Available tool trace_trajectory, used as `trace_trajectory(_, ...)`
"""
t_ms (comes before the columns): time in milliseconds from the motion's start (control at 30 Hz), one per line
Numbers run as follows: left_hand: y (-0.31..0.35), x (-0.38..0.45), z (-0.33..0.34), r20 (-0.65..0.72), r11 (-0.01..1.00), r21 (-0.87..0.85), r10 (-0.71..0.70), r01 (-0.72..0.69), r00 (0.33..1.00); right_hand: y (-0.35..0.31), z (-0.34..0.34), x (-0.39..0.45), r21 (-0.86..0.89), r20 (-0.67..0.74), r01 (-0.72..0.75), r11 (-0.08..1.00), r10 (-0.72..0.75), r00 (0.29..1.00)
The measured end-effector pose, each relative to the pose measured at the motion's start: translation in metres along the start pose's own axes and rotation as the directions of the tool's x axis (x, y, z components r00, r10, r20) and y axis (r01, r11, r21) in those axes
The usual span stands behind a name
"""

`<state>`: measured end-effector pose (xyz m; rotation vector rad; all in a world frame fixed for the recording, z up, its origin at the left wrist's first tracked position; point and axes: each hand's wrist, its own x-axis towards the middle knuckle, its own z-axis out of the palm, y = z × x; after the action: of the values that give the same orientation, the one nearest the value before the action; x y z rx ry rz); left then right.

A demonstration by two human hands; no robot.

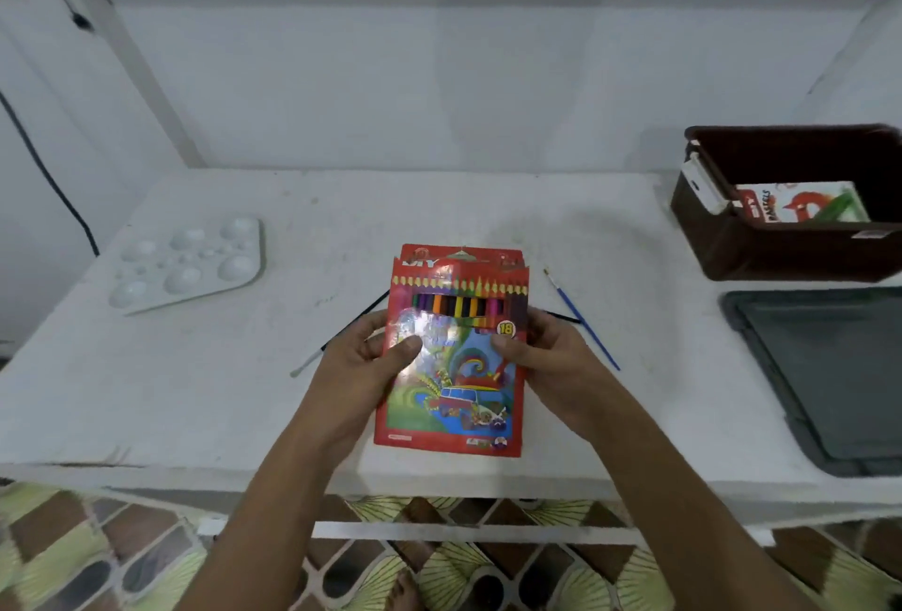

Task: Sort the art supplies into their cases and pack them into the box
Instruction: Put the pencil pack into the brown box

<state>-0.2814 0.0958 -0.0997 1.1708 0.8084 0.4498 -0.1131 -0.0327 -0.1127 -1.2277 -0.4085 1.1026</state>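
Because the red coloured-pencil case (451,352) is held flat above the counter (195,391) with the left hand (361,369) and right hand (546,359) each in a thumb-over grip on one edge, it seems readied for the brown box (781,249) at far right, though its top flap looks blurred.
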Motion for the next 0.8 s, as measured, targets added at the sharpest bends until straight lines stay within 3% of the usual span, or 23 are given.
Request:
trace_trajectory(67, 0.011, 0.008, -0.007, 0.096, 0.996, -0.076, 0.051, -0.044, 0.994, -0.009, 0.005, 0.005, 0.069, 0.075, 0.028, 0.997, -0.033, 0.997)
trace_trajectory(167, 0.018, 0.025, -0.014, 0.181, 0.989, -0.146, 0.058, -0.031, 0.982, -0.015, 0.014, 0.013, 0.0, 0.078, 0.009, 1.0, -0.009, 0.997)
trace_trajectory(467, 0.044, 0.079, 0.004, 0.251, 0.989, 0.105, 0.071, -0.1, 0.965, -0.037, -0.006, 0.025, -0.283, -0.085, 0.054, 0.957, -0.081, 0.993)
trace_trajectory(600, 0.085, 0.102, 0.058, 0.354, 0.983, 0.103, 0.106, -0.151, 0.929, -0.096, -0.05, 0.017, -0.382, -0.106, 0.134, 0.915, -0.187, 0.977)
trace_trajectory(800, 0.151, 0.136, 0.196, 0.569, 0.94, 0.196, 0.122, -0.279, 0.813, -0.215, -0.155, -0.006, -0.571, -0.103, 0.237, 0.786, -0.355, 0.929)
